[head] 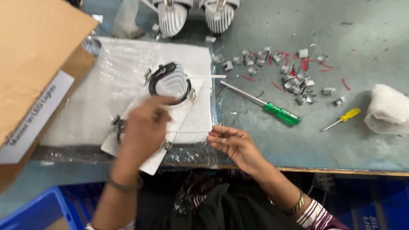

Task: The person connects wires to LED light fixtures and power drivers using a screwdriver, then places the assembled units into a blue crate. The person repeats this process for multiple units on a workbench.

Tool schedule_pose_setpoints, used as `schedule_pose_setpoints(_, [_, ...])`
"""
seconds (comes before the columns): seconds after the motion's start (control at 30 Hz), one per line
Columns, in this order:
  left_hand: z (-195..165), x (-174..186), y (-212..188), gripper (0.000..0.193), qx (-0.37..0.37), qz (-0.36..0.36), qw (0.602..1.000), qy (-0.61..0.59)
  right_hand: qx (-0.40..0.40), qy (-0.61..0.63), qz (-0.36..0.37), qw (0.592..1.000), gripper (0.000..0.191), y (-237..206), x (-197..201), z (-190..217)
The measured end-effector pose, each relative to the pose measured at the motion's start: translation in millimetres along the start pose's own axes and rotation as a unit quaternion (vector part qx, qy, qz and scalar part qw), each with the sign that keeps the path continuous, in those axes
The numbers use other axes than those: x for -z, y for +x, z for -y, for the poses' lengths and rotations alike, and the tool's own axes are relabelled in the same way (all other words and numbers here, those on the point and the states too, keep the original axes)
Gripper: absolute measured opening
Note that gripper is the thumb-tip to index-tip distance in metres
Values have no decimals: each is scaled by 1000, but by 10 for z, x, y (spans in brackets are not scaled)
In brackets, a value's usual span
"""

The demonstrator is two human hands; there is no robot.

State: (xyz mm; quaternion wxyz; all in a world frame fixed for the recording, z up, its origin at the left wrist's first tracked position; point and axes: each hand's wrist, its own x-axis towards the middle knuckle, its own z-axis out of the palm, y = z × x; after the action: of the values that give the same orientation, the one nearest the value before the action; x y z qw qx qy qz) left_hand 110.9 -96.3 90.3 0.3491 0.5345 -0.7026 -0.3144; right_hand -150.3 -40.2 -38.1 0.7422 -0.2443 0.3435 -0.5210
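Note:
A white downlight fixture (172, 81) with a ribbed back and a black ring lies face down on a white panel (196, 121). My left hand (142, 127) is blurred above a second fixture (118, 127), which it mostly hides, and its fingers reach toward the first one. Whether it grips anything I cannot tell. My right hand (234, 142) rests palm up at the table's front edge, fingers apart and empty, beside the panel's right side.
A green-handled screwdriver (279, 113) and a small yellow one (347, 116) lie to the right. Several metal clips and red wire scraps (294, 74) are scattered behind them. A cardboard box (34, 64) stands left, a white cloth wad (387, 108) right, two more fixtures (219, 15) at the back.

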Motion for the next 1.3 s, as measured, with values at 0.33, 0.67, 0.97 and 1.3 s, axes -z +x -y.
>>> schedule_pose_setpoints(0.33, [137,-566,-138,25,-153,141,970,129,8,-50,29,998,42,-106,-3,35])
schedule_pose_setpoints(0.67, [70,-614,-194,14,-177,165,955,173,9,-38,51,998,37,-147,16,26])
schedule_pose_setpoints(0.97, [49,-617,-388,11,-179,133,962,159,65,-306,6,950,51,-301,-161,-52])
schedule_pose_setpoints(1.3, [19,-415,-387,11,-186,219,949,130,216,-540,82,809,30,-383,-291,53])
